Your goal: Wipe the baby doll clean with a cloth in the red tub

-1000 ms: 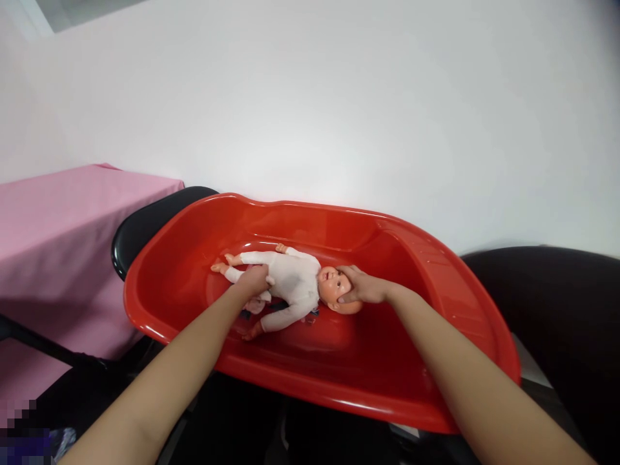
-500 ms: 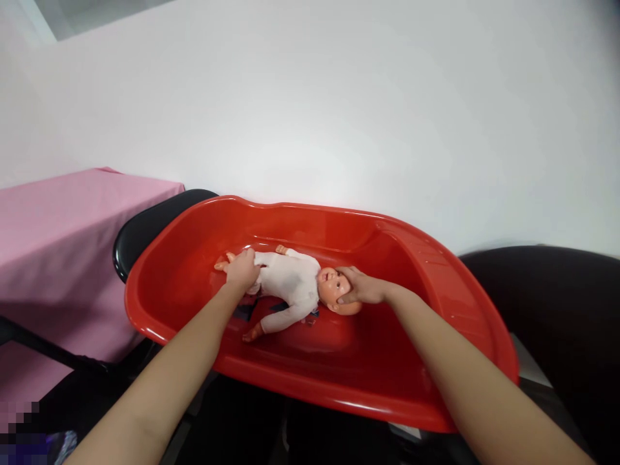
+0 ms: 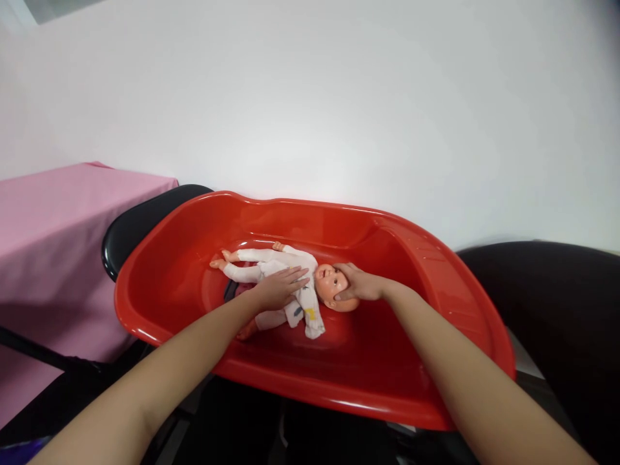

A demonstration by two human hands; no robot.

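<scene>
A baby doll (image 3: 248, 255) with a white cloth body lies on its back in a red baby bathtub (image 3: 387, 403), its head to the right and feet to the left. My right hand (image 3: 361, 283) is wrapped over the top of the doll's head, thumb and fingers on either side of the forehead. Palm down, my left hand (image 3: 283, 287) rests on the doll's belly and chest with fingers stretched out. Under and beside that hand, a small white printed cloth (image 3: 310, 314), with yellow and dark patches, lies across the doll's chest and near arm.
Behind the tub rises a white wall (image 3: 310, 97). A table with a pink cloth (image 3: 62, 219) stands at the left, beside a black chair back (image 3: 140, 223). At the right is a large dark rounded surface (image 3: 547, 303).
My left hand has moved right from the doll's legs onto its belly and chest. The printed cloth now shows over the chest. My right hand stays on the head.
</scene>
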